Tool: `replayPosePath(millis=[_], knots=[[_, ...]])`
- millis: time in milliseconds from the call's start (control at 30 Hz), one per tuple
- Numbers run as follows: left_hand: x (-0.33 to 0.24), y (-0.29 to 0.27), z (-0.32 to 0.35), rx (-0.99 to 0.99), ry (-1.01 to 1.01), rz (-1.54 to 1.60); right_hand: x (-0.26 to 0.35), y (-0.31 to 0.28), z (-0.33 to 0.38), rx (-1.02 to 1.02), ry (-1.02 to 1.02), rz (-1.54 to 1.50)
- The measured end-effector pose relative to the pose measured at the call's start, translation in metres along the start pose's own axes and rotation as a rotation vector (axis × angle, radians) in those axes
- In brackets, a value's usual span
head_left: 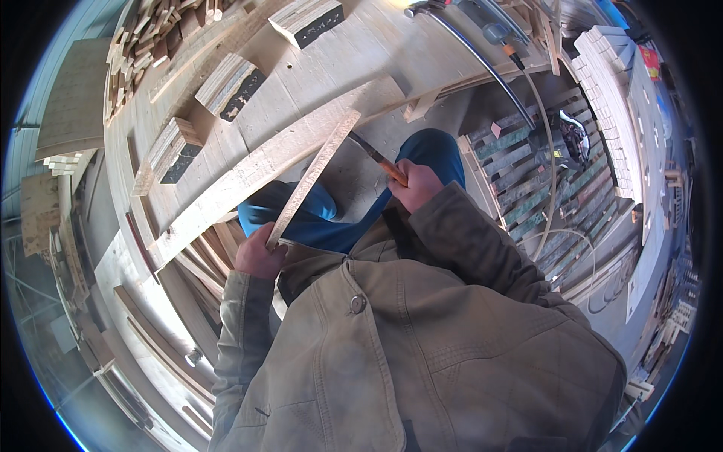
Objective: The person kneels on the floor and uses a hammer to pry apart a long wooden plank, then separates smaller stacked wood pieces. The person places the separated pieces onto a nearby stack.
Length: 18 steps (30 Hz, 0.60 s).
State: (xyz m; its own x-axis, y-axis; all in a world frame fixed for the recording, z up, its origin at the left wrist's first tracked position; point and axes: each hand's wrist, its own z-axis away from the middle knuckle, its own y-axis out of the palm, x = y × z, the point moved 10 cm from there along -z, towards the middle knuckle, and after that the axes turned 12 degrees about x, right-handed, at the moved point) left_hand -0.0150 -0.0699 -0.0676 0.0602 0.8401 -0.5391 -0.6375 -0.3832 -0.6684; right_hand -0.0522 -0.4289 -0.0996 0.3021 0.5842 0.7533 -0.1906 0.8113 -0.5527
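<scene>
My left hand (259, 255) grips the lower end of a narrow, rough-faced wooden strip (316, 172). The strip slants up and away over my lap, its far end in front of the wooden table's near edge. In my right hand (418, 187) is a hand tool (392, 170) with an orange-brown handle and a slim dark metal blade; whether it is a file or a chisel I cannot tell. The blade's tip points at the strip near its far end, and whether they touch is unclear. Fingers of both hands are closed.
The plywood table (248, 132) ahead bears stacked wood blocks (230, 87) with dark ends and a pile of offcuts (154, 38) at the far left. A hammer (425, 7) lies at its far side. On the right are a slatted pallet (520, 181), a hose (553, 162) and stacked boards (614, 113).
</scene>
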Motion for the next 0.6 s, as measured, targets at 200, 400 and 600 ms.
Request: replayPosePath(millis=[200, 400, 600], knots=[[0.001, 0.005, -0.004, -0.024, 0.046, -0.002, -0.005, 0.008, 0.001, -0.015, 0.004, -0.099], [0.002, 0.009, -0.007, -0.033, 0.046, -0.012, -0.01, 0.01, -0.001, -0.04, 0.003, -0.105], [-0.004, 0.011, -0.01, -0.064, 0.103, -0.033, -0.011, 0.009, -0.001, -0.066, -0.007, -0.119]])
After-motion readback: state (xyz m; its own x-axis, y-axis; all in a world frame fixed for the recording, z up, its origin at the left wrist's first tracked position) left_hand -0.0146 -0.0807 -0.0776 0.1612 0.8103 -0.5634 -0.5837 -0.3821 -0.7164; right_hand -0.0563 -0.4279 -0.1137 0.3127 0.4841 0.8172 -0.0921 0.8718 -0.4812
